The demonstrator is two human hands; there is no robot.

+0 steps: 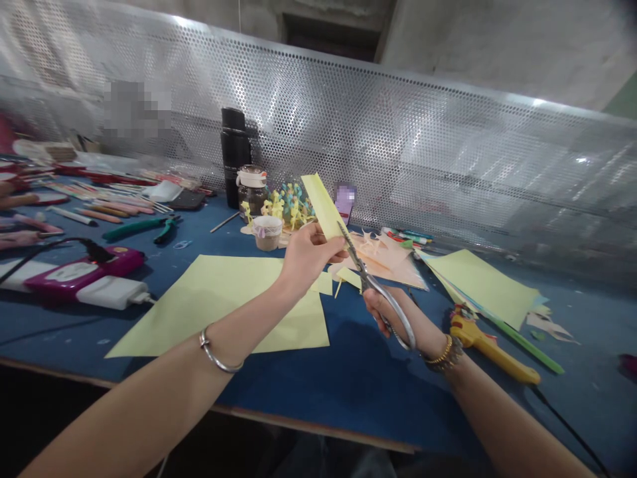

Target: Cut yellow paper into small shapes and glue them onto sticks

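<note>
Your left hand (308,255) pinches a narrow pale-yellow paper strip (318,206) firmly between thumb and fingers, lifting it clear of the blue worktable (348,375), while your right hand (391,311) curls around long steel scissors (371,282), their blades meeting the strip's lower end.

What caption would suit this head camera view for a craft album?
A left hand holds a strip of pale yellow paper while the right hand grips metal scissors.
</note>
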